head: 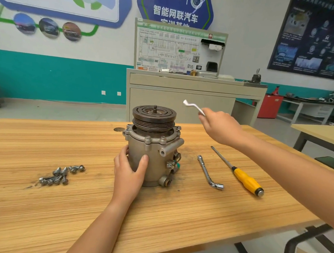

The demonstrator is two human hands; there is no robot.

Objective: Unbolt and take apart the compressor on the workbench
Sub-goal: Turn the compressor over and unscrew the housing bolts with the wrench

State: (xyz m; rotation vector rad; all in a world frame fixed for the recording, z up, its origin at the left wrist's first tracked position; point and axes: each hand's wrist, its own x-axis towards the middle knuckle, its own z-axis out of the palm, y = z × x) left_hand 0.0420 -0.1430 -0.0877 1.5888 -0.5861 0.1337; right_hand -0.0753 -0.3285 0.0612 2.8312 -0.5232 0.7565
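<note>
The compressor [152,156] stands upright at frame centre on the workbench [74,208], our left hand [128,172] curled round its body. Just upper right, our right hand [219,126] pinches an offset wrench [193,107]; we should seat it squarely on a flange bolt [147,138] while bracing firmly.

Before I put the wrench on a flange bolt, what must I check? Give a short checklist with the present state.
1. Compressor upright on bench: ok.
2. Left hand grips compressor: ok.
3. Right hand holds wrench: ok.
4. Wrench seated on a flange bolt: not ok, it is in the air, off the compressor.
5. Wrench fits the bolt: cannot tell.
6. Loose bolts lie apart from compressor: ok.
</note>
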